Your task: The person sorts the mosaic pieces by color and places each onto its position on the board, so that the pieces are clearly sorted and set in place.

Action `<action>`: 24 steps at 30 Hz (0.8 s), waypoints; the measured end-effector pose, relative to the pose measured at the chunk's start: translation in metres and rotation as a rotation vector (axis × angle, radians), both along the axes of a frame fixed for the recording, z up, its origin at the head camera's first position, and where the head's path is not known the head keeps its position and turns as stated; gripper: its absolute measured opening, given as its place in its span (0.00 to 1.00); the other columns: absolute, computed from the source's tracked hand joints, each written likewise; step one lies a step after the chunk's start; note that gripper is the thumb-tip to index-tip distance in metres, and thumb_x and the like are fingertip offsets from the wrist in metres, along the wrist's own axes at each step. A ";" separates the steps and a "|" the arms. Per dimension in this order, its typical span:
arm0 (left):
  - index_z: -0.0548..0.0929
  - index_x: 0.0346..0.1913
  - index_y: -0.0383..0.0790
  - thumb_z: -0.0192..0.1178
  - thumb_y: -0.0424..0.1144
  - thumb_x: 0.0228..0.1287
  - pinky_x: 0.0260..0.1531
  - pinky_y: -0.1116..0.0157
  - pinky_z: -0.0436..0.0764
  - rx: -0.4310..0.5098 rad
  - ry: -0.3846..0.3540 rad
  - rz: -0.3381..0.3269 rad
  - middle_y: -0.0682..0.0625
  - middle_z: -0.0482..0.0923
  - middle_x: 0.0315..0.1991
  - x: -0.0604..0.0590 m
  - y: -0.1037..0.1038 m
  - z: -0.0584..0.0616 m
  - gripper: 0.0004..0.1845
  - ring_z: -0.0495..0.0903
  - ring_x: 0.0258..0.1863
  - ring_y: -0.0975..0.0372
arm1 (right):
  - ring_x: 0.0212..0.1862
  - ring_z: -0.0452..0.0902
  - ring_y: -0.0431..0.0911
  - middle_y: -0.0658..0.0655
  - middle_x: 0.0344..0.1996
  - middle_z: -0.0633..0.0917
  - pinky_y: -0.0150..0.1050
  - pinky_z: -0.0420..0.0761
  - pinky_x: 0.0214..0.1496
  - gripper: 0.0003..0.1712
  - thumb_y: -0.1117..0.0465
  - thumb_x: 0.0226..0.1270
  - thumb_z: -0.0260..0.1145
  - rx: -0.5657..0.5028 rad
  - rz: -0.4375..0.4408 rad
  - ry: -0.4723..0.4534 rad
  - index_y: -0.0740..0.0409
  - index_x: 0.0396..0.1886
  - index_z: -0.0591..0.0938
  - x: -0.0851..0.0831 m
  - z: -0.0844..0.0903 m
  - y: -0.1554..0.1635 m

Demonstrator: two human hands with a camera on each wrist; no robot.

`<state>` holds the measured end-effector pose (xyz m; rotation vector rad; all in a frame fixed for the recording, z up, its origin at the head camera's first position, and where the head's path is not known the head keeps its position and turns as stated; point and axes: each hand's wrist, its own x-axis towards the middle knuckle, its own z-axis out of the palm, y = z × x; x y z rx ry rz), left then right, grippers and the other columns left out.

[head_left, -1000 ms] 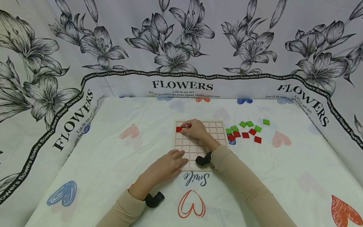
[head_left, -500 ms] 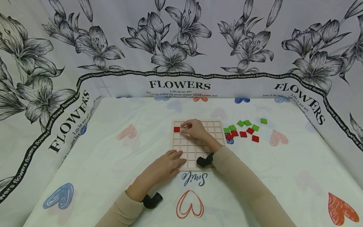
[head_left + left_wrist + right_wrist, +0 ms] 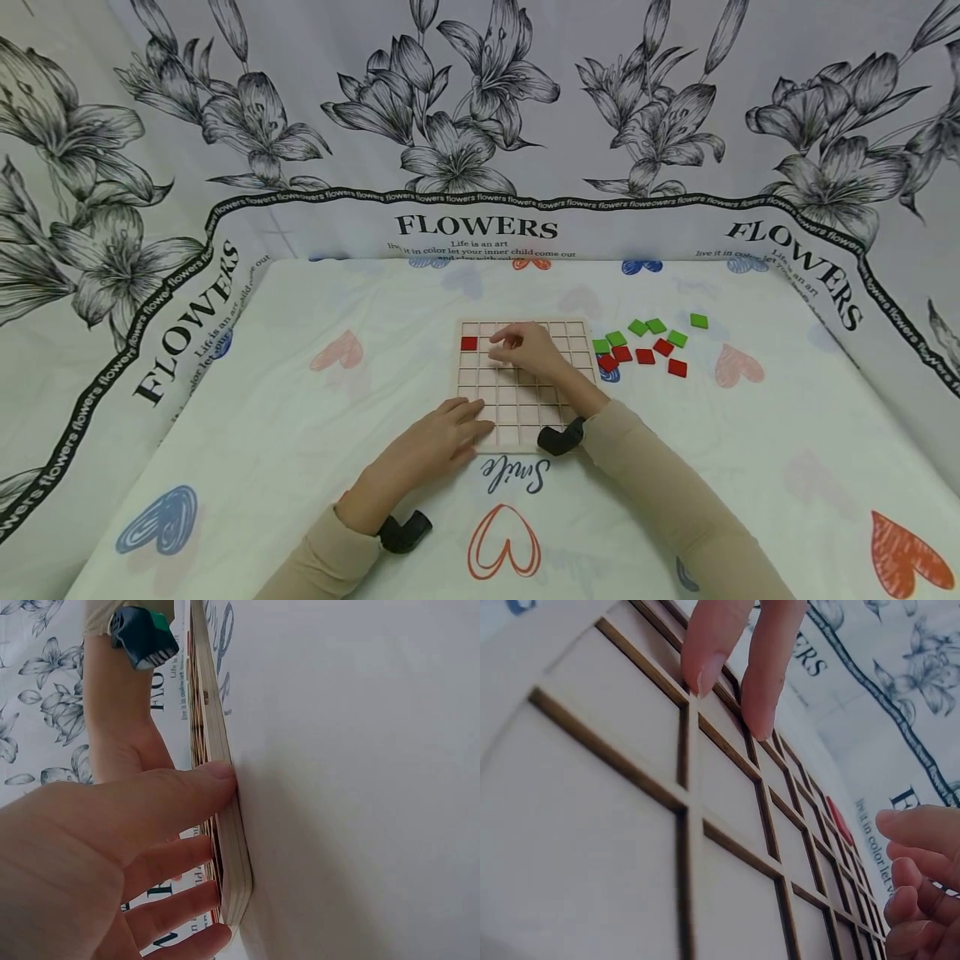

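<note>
A square wooden grid board (image 3: 507,414) lies on the table, with one red square tile (image 3: 468,343) in a cell near its far-left corner. My right hand (image 3: 528,348) hovers over the board just right of that tile. In the right wrist view this hand (image 3: 919,877) has thumb and fingers loosely bent, with nothing between them. My left hand (image 3: 438,437) rests at the board's near-left corner. The left wrist view has its thumb (image 3: 214,780) against the board's side edge, while its other fingers, fairly straight, touch the top. The red tile (image 3: 839,820) also appears beyond the grid in the right wrist view.
Right of the board lie several loose green tiles (image 3: 656,326) and several red tiles (image 3: 645,357), some close to its edge. A white cloth printed with hearts (image 3: 337,350) covers the table. Flower-printed curtains (image 3: 480,100) stand behind and at the sides.
My right hand has let go of the red tile and drawn back to the right, leaving the tile in its cell. The left hand stays at the board's corner.
</note>
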<state>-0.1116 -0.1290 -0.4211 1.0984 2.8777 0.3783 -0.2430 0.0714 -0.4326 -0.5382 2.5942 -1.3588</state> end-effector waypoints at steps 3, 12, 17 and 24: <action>0.80 0.58 0.45 0.61 0.38 0.64 0.63 0.52 0.77 -0.001 0.001 0.001 0.41 0.74 0.65 0.000 0.000 0.000 0.19 0.72 0.65 0.47 | 0.29 0.70 0.41 0.56 0.27 0.80 0.30 0.72 0.31 0.15 0.60 0.61 0.69 -0.015 0.007 0.012 0.63 0.45 0.85 0.006 0.003 0.005; 0.80 0.58 0.45 0.61 0.38 0.65 0.63 0.53 0.77 -0.005 0.011 0.005 0.41 0.74 0.65 0.002 0.000 -0.001 0.19 0.72 0.65 0.47 | 0.29 0.69 0.41 0.54 0.26 0.80 0.30 0.72 0.32 0.15 0.59 0.60 0.70 -0.008 -0.022 -0.014 0.62 0.44 0.86 0.021 0.008 0.018; 0.80 0.58 0.46 0.61 0.38 0.64 0.63 0.53 0.77 -0.010 0.021 0.001 0.42 0.74 0.65 0.001 -0.001 -0.001 0.19 0.72 0.65 0.48 | 0.29 0.69 0.43 0.54 0.25 0.78 0.29 0.70 0.30 0.14 0.59 0.59 0.71 -0.015 -0.028 -0.018 0.61 0.43 0.86 0.027 0.006 0.025; 0.80 0.59 0.47 0.61 0.39 0.65 0.64 0.54 0.77 -0.012 0.026 0.003 0.42 0.74 0.65 0.001 -0.002 -0.003 0.19 0.72 0.66 0.48 | 0.29 0.69 0.41 0.54 0.26 0.79 0.26 0.71 0.30 0.14 0.59 0.59 0.71 -0.016 -0.039 -0.021 0.62 0.43 0.86 0.037 0.002 0.041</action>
